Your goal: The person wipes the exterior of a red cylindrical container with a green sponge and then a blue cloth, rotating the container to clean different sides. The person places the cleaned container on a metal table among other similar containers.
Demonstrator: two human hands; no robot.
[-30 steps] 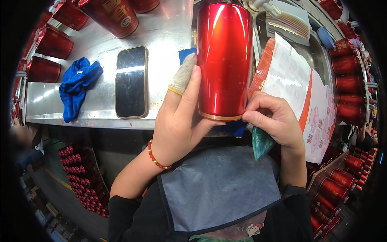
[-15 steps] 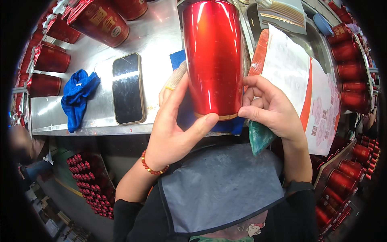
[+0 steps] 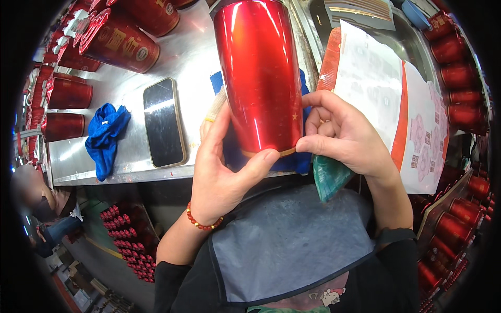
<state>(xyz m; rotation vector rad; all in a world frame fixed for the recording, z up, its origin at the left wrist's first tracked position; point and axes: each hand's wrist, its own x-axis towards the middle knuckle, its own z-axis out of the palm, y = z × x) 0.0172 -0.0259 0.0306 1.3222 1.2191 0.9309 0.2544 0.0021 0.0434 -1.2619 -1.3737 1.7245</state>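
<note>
A glossy red tapered vessel (image 3: 258,78), with a gold line round its near end and a small gold star on its right side, tilts over the metal bench's front edge. My left hand (image 3: 224,156) supports its near end from the left, thumb on the gold line and fingers partly hidden behind. One finger wears a pale cover with a yellow band. My right hand (image 3: 344,133) touches the vessel's right side with thumb and forefinger, the other fingers curled in. Whether anything small is between them cannot be seen. Blue cloth (image 3: 237,156) lies beneath the vessel.
A black phone (image 3: 164,122) and a crumpled blue cloth (image 3: 106,138) lie on the metal bench (image 3: 68,164). Printed sheets (image 3: 370,88) and a green plastic piece (image 3: 330,177) are beside my right hand. Red vessels (image 3: 122,41) crowd the far left; more stand on racks (image 3: 451,219) at right.
The vessel has turned in my hands, and a gold star now shows on its right side. The view has shifted slightly, and both hands keep their places at the near end.
</note>
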